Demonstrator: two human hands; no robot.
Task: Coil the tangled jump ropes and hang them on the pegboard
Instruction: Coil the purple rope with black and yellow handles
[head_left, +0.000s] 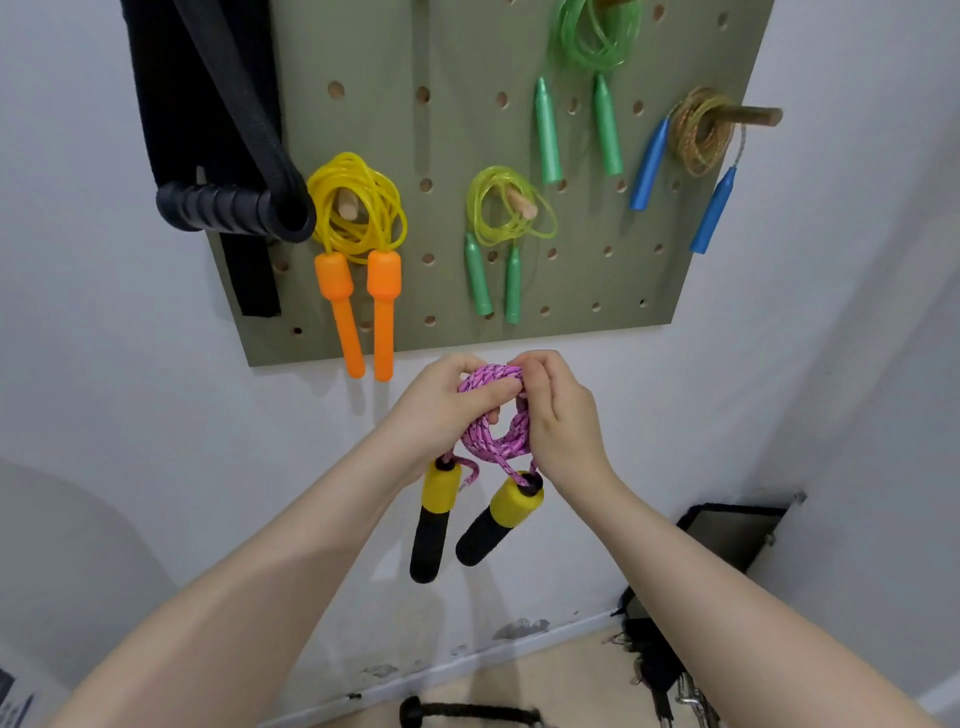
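Both hands, left (441, 410) and right (558, 415), curl fingers around one pink rope (493, 410); four coiled ropes hang on the pegboard (457, 135).

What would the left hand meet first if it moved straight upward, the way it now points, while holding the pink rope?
Probably the lower edge of the olive-green pegboard, near the orange plastic handles. The left hand grips the pink braided rope coil below it, though depth from the wall is unclear.
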